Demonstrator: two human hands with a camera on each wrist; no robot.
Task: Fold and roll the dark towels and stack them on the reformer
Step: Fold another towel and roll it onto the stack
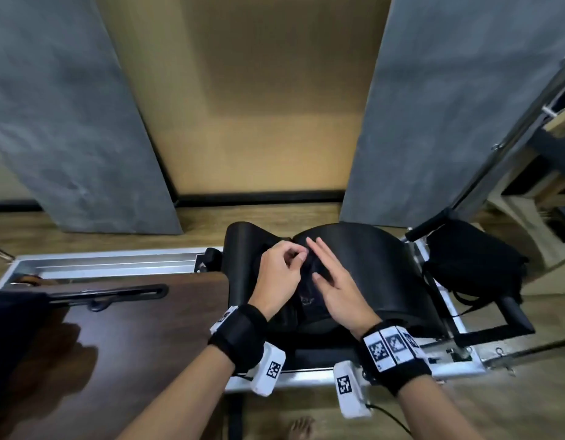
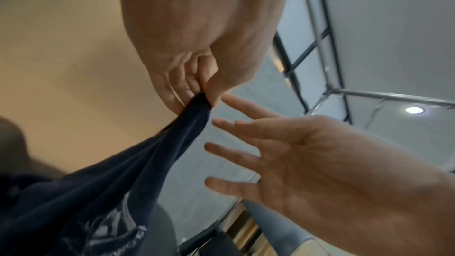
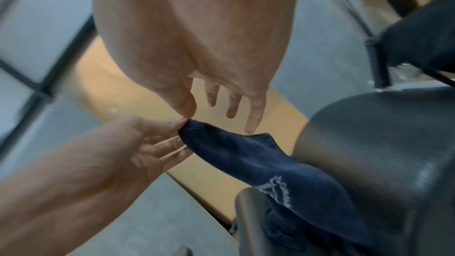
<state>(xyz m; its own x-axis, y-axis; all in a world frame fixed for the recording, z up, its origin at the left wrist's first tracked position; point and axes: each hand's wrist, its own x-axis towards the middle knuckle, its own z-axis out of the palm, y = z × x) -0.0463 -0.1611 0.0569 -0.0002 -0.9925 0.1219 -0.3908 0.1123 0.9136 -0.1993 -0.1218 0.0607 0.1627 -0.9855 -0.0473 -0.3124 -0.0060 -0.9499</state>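
A dark navy towel [image 1: 306, 290] with a white print hangs bunched in the gap between a black padded arc barrel [image 1: 379, 268] and a smaller black pad [image 1: 243, 239] on the reformer. My left hand [image 1: 297, 257] pinches one corner of the towel [image 2: 152, 168] between thumb and fingers and lifts it. My right hand [image 1: 322, 265] hovers just right of that corner, fingers straight and spread, holding nothing. In the right wrist view its thumb [image 3: 184, 104] nearly touches the pinched towel [image 3: 246, 155] corner. The towel's lower part is hidden between the pads.
The reformer's silver rail frame [image 1: 100, 260] runs left, with a dark brown wooden board [image 1: 132, 338] in front. A black bag [image 1: 471, 262] sits on the right end. A metal tower frame [image 1: 497, 147] rises at right. Grey panels stand behind. A bare foot [image 1: 301, 428] is below.
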